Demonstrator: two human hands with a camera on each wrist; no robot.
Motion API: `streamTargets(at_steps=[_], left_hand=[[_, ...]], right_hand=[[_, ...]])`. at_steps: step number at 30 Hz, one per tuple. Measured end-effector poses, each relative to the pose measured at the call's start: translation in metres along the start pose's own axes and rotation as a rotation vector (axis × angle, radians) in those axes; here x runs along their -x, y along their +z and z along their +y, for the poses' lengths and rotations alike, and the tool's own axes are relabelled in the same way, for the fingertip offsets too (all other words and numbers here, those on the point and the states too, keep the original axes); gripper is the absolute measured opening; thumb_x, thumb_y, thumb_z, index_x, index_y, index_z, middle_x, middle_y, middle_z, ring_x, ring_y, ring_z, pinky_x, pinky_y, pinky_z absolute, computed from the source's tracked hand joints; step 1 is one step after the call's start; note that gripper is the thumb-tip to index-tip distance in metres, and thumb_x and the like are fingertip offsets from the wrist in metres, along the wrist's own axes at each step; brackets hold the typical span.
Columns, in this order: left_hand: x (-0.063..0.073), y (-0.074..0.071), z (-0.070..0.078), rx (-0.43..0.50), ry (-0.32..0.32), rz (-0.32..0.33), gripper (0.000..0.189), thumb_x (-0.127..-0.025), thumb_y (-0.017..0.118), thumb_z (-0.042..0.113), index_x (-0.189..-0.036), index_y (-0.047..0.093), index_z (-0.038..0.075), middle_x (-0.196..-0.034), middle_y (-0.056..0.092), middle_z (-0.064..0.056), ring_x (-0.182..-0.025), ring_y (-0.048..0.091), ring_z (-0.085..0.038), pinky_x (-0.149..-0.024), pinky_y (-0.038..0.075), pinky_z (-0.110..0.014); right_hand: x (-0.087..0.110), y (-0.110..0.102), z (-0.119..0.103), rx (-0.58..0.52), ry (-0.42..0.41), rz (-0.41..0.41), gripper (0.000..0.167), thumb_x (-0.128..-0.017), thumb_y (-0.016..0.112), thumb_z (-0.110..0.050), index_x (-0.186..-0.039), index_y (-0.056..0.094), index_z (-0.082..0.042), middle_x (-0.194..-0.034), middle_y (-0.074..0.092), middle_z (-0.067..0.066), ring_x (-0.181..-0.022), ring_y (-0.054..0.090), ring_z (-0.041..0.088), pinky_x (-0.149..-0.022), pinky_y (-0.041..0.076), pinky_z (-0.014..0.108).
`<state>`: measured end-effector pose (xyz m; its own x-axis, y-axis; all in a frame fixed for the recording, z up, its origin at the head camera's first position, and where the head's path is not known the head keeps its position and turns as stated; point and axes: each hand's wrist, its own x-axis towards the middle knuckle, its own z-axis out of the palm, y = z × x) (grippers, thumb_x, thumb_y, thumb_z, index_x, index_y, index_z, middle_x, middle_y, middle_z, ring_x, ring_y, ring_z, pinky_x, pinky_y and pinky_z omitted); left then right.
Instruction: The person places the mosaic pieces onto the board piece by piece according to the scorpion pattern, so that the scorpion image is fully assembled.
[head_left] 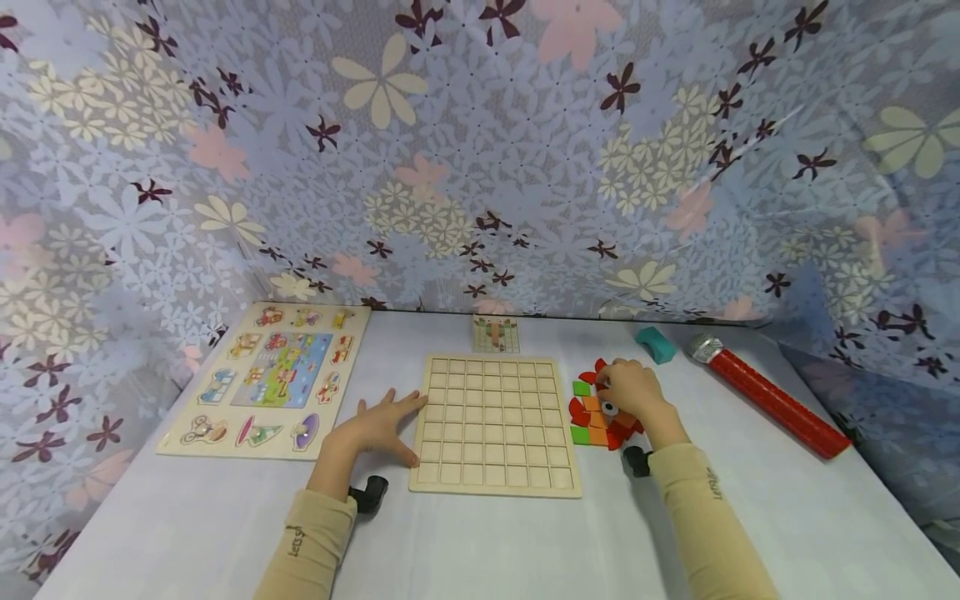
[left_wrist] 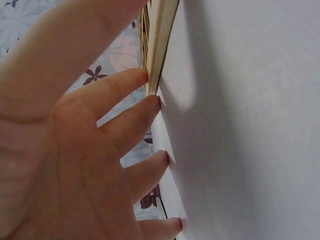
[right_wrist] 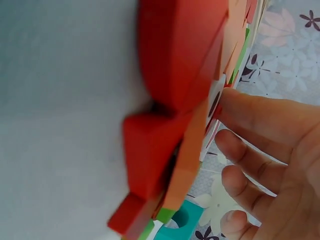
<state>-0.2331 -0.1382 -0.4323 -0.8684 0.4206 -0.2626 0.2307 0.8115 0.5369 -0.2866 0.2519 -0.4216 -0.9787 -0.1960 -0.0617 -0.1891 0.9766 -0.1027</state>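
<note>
A pale wooden grid board (head_left: pixel 495 425) lies in the middle of the white table. My left hand (head_left: pixel 378 429) is at its left side, fingers spread, with fingertips touching the edge; the left wrist view shows these straight fingers (left_wrist: pixel 127 125) close to the board's rim. My right hand (head_left: pixel 633 387) reaches over a cluster of flat red, orange and green puzzle pieces (head_left: pixel 596 421), one bearing an eye. In the right wrist view, thumb and fingers (right_wrist: pixel 255 115) come together at a small red piece (right_wrist: pixel 217 112), which they pinch; most of it is hidden.
A small pattern card (head_left: pixel 496 334) lies behind the board. To the left is a wooden picture puzzle (head_left: pixel 281 371). A teal arch block (head_left: pixel 657 344) and a red toy microphone (head_left: pixel 772 396) lie at the right. Flowered cloth (head_left: pixel 480 167) hangs behind the table.
</note>
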Motion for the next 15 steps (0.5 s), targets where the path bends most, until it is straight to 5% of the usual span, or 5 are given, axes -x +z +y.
streamTargets(at_steps=[9, 15], left_hand=[[0.0007, -0.0008, 0.0025, 0.001, -0.004, 0.001, 0.096, -0.062, 0.084, 0.024, -0.143, 0.035, 0.011, -0.151, 0.024, -0.01, -0.139, 0.007, -0.041, -0.1, -0.005, -0.071], [0.002, -0.0018, 0.004, 0.008, -0.015, -0.005, 0.095, -0.062, 0.084, 0.024, -0.143, 0.036, 0.011, -0.152, 0.024, -0.01, -0.139, 0.007, -0.041, -0.101, -0.005, -0.07]], right_hand=[[0.0015, -0.0038, 0.0014, -0.155, 0.043, -0.02, 0.017, -0.079, 0.071, -0.013, -0.089, 0.058, -0.007, -0.082, 0.061, 0.007, -0.073, 0.053, 0.025, -0.066, 0.046, 0.042], [0.0037, -0.0062, -0.0084, -0.304, 0.047, 0.059, 0.024, -0.084, 0.065, -0.011, -0.105, 0.058, -0.004, -0.088, 0.062, 0.013, -0.075, 0.055, 0.027, -0.066, 0.048, 0.041]])
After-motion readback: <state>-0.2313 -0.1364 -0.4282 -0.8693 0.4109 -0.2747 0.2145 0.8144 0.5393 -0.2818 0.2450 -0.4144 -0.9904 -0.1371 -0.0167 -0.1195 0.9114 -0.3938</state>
